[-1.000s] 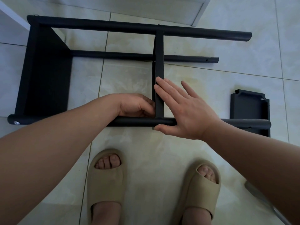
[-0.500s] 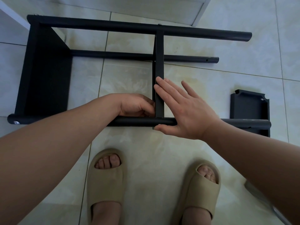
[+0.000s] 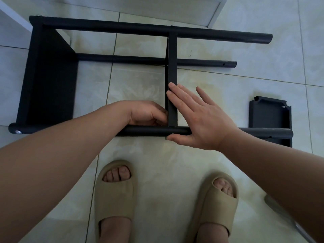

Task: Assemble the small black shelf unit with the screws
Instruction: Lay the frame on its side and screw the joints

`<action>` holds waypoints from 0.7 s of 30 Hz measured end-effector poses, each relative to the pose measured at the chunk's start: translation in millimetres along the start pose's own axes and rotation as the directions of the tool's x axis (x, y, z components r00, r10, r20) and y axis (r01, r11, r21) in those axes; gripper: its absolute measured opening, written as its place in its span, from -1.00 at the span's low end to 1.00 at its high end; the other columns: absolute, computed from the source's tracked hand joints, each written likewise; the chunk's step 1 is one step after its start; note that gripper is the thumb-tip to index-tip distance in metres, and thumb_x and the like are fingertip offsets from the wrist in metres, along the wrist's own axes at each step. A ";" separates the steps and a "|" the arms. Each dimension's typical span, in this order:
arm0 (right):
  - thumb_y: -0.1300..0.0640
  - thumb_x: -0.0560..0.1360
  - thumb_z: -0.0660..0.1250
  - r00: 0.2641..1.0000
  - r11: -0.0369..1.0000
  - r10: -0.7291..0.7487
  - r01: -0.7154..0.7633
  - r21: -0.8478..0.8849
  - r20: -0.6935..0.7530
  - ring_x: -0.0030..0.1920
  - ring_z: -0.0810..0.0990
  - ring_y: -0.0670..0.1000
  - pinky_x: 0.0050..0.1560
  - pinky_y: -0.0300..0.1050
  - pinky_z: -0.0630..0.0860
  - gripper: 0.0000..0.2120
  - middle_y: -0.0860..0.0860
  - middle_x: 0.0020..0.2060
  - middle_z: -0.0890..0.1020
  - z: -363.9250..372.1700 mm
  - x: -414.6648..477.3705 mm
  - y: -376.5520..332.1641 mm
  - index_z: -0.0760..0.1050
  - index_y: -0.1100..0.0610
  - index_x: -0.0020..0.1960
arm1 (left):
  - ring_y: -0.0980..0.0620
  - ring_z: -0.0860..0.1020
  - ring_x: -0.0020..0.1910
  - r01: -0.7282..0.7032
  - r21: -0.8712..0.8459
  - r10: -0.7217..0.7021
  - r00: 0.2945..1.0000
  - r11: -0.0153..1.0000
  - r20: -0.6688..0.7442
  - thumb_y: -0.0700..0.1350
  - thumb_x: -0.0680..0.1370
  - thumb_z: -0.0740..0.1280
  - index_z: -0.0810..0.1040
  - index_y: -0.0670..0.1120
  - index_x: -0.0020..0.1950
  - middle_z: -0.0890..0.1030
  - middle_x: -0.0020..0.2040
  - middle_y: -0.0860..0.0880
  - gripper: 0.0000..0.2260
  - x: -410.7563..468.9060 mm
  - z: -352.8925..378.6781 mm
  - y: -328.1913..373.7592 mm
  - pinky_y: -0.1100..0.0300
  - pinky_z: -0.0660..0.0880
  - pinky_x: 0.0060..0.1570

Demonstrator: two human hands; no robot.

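The fingertips of the left hand point(image 3: 146, 114) were hidden behind the middle panel point(image 3: 172, 67); whether they held anything could not be told.

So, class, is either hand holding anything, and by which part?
The right hand presses flat on the middle panel near the front pole, gripping nothing. The left hand curls at that corner; whether it holds anything is hidden.

Black shelf unit point(image 3: 50, 81) lying on side, middle shelf point(image 3: 172, 55) fitted crosswise; loose shelf panel point(image 3: 268, 114) near right end.
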State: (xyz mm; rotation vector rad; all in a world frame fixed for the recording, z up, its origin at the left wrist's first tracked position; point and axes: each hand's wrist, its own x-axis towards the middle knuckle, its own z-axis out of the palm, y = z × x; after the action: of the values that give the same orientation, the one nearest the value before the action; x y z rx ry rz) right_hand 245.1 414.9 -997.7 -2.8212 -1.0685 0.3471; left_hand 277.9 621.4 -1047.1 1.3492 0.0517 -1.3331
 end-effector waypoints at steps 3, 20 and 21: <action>-0.48 0.48 0.06 1.000 1.000 0.000 0.000 0.001 -0.004 0.64 -0.03 0.00 0.60 0.20 0.03 -0.02 0.01 0.65 -0.02 -0.5 0.0 0.5 0.02 0.15 0.66 | -0.06 0.62 -0.17 -0.010 -0.052 0.012 0.999 0.999 0.029 -0.42 0.56 0.19 0.57 -0.27 0.01 0.60 -0.11 -0.22 -0.82 0.0 -0.3 0.4 0.16 0.58 -0.08; -0.48 0.48 0.06 1.000 1.000 0.000 0.000 0.002 -0.003 0.64 -0.04 0.00 0.61 0.19 0.01 -0.02 0.01 0.65 -0.02 0.6 -0.1 0.6 0.00 0.14 0.66 | -0.09 0.60 -0.13 -0.001 -0.052 0.002 1.000 0.999 0.007 -0.41 0.54 0.25 0.53 -0.31 0.11 0.55 0.00 -0.27 -0.82 -1.5 1.0 1.4 0.15 0.57 -0.03; -0.48 0.48 0.06 1.000 1.000 -0.001 0.001 0.004 -0.003 0.64 -0.04 0.00 0.61 0.19 0.01 -0.02 0.01 0.65 -0.02 0.6 0.0 0.7 0.01 0.14 0.66 | -0.08 0.61 -0.14 -0.012 -0.081 0.013 1.000 0.997 0.012 -0.40 0.50 0.28 0.53 -0.29 0.09 0.56 -0.02 -0.25 -0.82 -1.3 1.4 1.7 0.14 0.57 -0.04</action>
State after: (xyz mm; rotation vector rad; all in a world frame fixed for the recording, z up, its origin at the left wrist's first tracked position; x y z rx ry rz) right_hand 245.4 414.4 -998.4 -2.8169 -1.0669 0.3441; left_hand 277.8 620.7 -1044.7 1.2711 0.0880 -1.3156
